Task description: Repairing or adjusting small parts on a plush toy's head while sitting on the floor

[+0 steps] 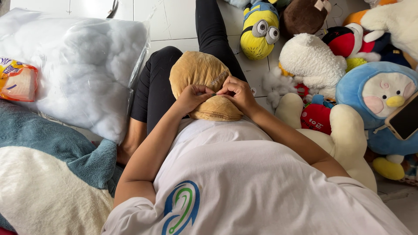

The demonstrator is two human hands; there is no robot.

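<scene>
A tan plush toy (198, 72) rests on my lap, against my black-clad leg. Both hands meet on its near side. My left hand (192, 96) pinches the fabric with fingers curled, and my right hand (235, 93) presses its fingertips to the same spot on the seam. Something thin may sit between the fingertips; it is too small to tell what it is.
A big clear bag of white stuffing (82, 65) lies at the left, above a teal and cream plush (48, 174). Several plush toys crowd the right: a yellow goggled one (260, 30), a white fluffy one (311, 61), a blue round one (374, 100) with a phone (405, 117).
</scene>
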